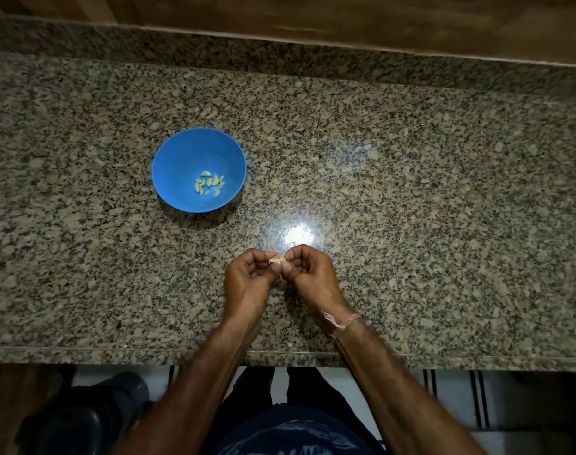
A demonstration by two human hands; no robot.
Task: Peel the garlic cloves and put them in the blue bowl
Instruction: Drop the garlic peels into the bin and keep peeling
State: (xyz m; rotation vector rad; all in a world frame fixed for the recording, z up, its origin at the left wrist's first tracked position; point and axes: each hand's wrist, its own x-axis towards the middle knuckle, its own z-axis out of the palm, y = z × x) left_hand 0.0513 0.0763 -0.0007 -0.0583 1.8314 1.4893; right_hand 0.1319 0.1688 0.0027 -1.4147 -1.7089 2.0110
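Observation:
A blue bowl (181,152) stands on the granite counter, left of centre, with several pale peeled garlic cloves (209,184) on its bottom. Nearer the front edge my left hand (249,279) and my right hand (309,274) meet above the counter. Between their fingertips they pinch one small garlic clove (276,258) with papery skin; a thin strip of skin hangs below it. Most of the clove is hidden by my fingers.
The speckled granite counter (411,192) runs across the whole view, with a raised granite lip and wood panel at the back. A bright light reflection lies just beyond my hands. Below the counter's front edge are a tiled floor and a dark object at lower left.

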